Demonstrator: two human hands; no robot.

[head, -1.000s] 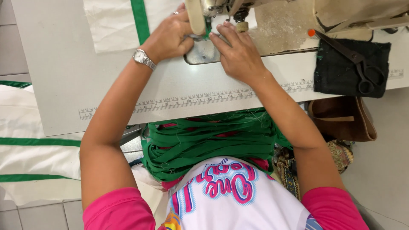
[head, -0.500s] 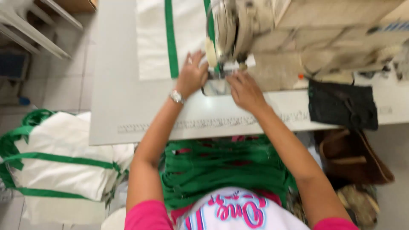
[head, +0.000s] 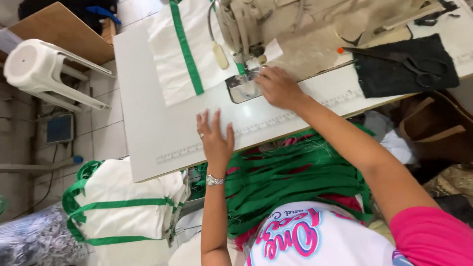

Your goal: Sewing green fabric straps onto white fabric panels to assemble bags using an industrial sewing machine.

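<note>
White table top (head: 148, 113): smooth, matt laminate, as I read it. Sewing machine (head: 256, 24): cream painted metal, dull and worn; I see 1 shiny steel needle plate (head: 242, 88) below it. White fabric (head: 170, 54): woven cloth, matt, with 1 green tape stripe. Green straps (head: 295, 177): soft cloth webbing in my lap. Scissors (head: 419, 66): dark metal on a black cloth pad (head: 389, 76). Stool (head: 39, 69): white moulded plastic, slightly glossy. Wristwatch (head: 215, 180): polished metal.

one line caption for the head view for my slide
Right hand at the sewing machine needle plate, left hand flat on the white table.
</note>
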